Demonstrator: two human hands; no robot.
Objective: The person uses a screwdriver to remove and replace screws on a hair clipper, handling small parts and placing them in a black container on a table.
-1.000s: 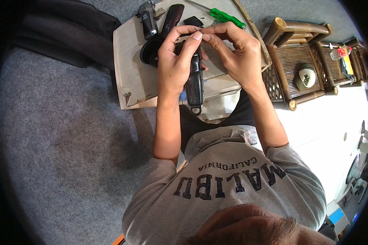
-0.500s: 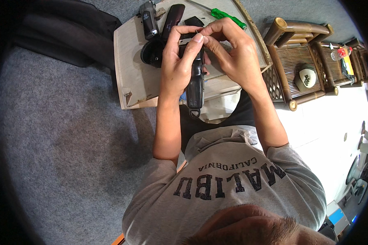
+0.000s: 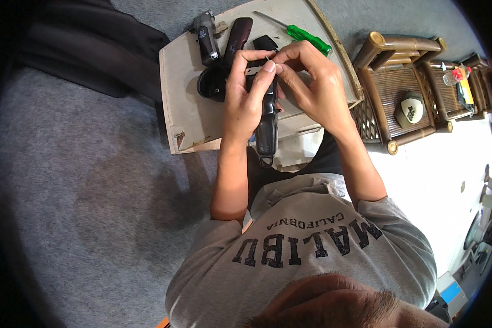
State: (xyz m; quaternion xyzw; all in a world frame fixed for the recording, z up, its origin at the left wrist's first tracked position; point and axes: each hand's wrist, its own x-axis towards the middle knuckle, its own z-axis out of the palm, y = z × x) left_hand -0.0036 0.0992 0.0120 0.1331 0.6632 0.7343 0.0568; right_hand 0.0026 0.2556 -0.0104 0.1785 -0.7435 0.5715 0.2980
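My left hand (image 3: 242,106) is closed around the upper part of a black handle-shaped housing (image 3: 266,134) that looks like part of a hair dryer. A small hanging loop is at its near end. The left thumb and forefinger meet at the top of the housing, beside a thin, pale sliver too small to make out. My right hand (image 3: 321,87) pinches at the same spot, its thumb and forefinger pressed together against the left fingertips. What sits in that pinch is hidden. Just left of my left hand lies a black cup-shaped shell (image 3: 209,83), open end outward.
On the pale wooden tabletop (image 3: 194,117) lie a dark maroon handle piece (image 3: 238,37), a grey-black handle-like part (image 3: 205,41), a small black piece (image 3: 264,42) and a green-handled screwdriver (image 3: 310,38). A bamboo chair (image 3: 396,82) with a cap (image 3: 410,109) stands to the right. Black cloth (image 3: 87,49) lies left.
The view has shifted slightly, so the table and hands appear a little lower and farther right. Both hands keep nearly the same pinch at the top of the housing.
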